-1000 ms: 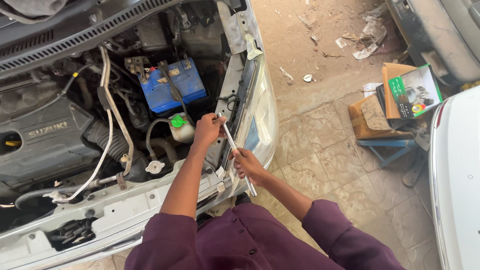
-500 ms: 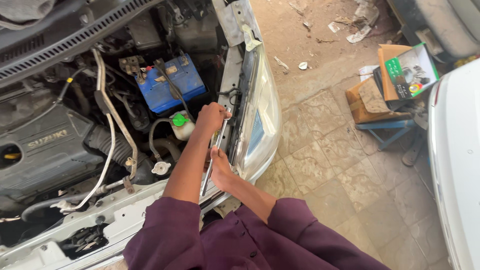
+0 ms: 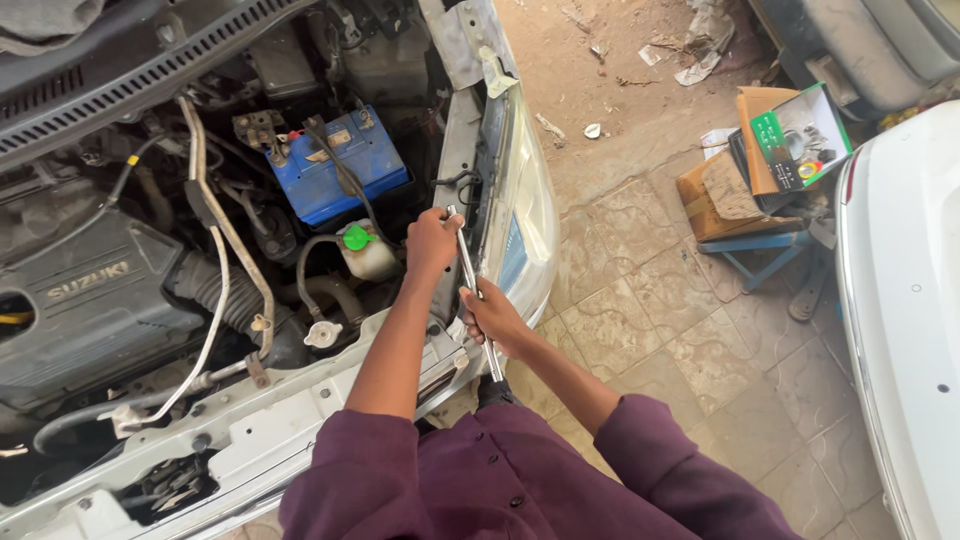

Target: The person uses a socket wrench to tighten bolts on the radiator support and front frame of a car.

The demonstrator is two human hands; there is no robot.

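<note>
A long thin metal socket wrench [image 3: 471,282] stands nearly upright at the corner of an open engine bay, just behind the headlight [image 3: 522,222]. My left hand [image 3: 431,243] grips its upper end. My right hand [image 3: 493,315] is closed around its lower shaft. Both arms wear purple sleeves. The tool's tip is hidden behind my left hand. A blue battery [image 3: 338,165] and a white reservoir with a green cap [image 3: 364,248] sit just left of my left hand.
A black engine cover [image 3: 85,305] and hoses fill the bay's left side. The white front panel [image 3: 290,415] runs below. On the paved floor to the right stand cardboard boxes on a blue stool [image 3: 760,170]. Another white car [image 3: 905,300] is at the right edge.
The view shifted slightly. My right hand slid back onto the wrench's lower shaft and the tool stands more upright; my left hand stayed at its top near the headlight.
</note>
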